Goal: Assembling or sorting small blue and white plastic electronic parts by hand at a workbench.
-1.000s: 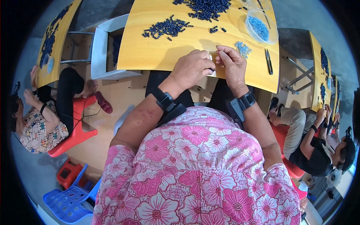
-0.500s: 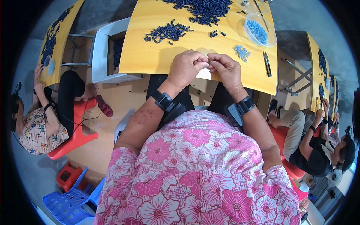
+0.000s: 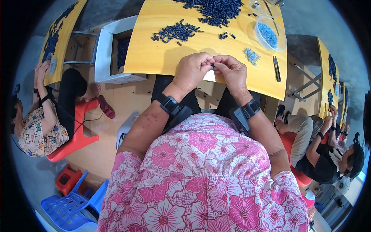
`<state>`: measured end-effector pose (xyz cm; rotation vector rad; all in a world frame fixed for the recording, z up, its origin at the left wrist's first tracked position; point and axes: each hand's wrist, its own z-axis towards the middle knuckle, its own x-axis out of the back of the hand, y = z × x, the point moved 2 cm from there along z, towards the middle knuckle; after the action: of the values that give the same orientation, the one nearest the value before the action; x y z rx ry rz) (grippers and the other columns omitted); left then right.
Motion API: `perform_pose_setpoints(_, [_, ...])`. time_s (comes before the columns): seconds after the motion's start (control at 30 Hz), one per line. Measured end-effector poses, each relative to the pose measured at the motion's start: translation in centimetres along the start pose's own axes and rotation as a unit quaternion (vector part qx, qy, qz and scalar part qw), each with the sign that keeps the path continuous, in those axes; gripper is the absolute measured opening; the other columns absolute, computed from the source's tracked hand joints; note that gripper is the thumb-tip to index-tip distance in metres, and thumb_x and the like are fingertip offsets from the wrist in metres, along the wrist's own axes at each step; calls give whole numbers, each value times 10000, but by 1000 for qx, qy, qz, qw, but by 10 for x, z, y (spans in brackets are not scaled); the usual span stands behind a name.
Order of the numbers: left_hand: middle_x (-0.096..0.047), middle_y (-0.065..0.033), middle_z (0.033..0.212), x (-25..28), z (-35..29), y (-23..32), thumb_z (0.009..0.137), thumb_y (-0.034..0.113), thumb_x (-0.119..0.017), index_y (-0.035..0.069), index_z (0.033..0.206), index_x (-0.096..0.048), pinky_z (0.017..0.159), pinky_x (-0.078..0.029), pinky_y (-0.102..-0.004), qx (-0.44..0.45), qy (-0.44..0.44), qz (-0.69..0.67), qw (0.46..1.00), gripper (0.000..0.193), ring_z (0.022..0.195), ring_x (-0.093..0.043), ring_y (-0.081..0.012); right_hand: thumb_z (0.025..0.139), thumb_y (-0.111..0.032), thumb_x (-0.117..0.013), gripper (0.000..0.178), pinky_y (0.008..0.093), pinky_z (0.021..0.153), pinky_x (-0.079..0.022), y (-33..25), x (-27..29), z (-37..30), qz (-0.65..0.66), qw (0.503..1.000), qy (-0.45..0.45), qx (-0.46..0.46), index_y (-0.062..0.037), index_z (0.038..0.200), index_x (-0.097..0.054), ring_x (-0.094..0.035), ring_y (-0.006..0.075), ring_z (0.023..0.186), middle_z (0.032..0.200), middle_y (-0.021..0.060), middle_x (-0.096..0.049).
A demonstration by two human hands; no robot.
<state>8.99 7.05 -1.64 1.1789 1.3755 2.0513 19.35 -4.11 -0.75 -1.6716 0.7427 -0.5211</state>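
Observation:
My left hand (image 3: 192,70) and my right hand (image 3: 233,74) meet over the near edge of the yellow table (image 3: 154,62). Thumbs and forefingers of both are pinched together on a small dark piece (image 3: 213,65), mostly covered by the fingertips. Beyond them lies a loose pile of short dark cylindrical pieces (image 3: 177,32), with a few more pieces (image 3: 224,36) to its right. A little heap of pale blue, clear bits (image 3: 252,56) rests right of my right hand. Dark-handled thread snips (image 3: 276,69) lie farther right.
A larger dark pile (image 3: 216,11) covers the table's far part. A clear round tub (image 3: 282,42) holds blue bits at the far right. An open white box (image 3: 102,58) stands left of the table. People work at side tables; a blue plastic chair (image 3: 63,210) is at lower left.
The table and its piles appear slightly farther right and lower. My hands stay together, with only small finger movement around the dark piece.

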Motion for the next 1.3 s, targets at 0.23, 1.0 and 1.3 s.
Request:
perform_pose_setpoints(0.23, [-640, -86, 743, 1, -4, -1, 743, 87, -698, 78, 840, -631, 614, -517, -343, 1, 42, 8, 999, 118, 696, -640, -245, 818, 41, -624, 124, 216, 705, -509, 1, -4, -1, -10, 999, -21, 22, 12, 928, -673, -608, 79, 758, 867, 42, -681])
perform_pose_setpoints(1.0, [-619, -81, 728, 12, -7, 0, 726, 136, -686, 80, 802, -688, 665, -489, -386, -42, 37, 57, 997, 94, 743, -595, -277, 803, 0, -679, 124, 228, 728, -524, -4, -9, 6, -59, 997, -53, -21, 1, 926, -673, -626, 86, 789, 881, 45, -685])
perform_pose_setpoints(1.3, [-625, -77, 715, 8, -7, 0, 706, 117, -716, 72, 795, -694, 651, -484, -360, -58, 56, 87, 993, 102, 705, -592, -264, 837, -34, -655, 131, 206, 659, -498, -12, -3, 6, -80, 995, -57, -21, -16, 967, -661, -597, 68, 726, 840, 24, -666])
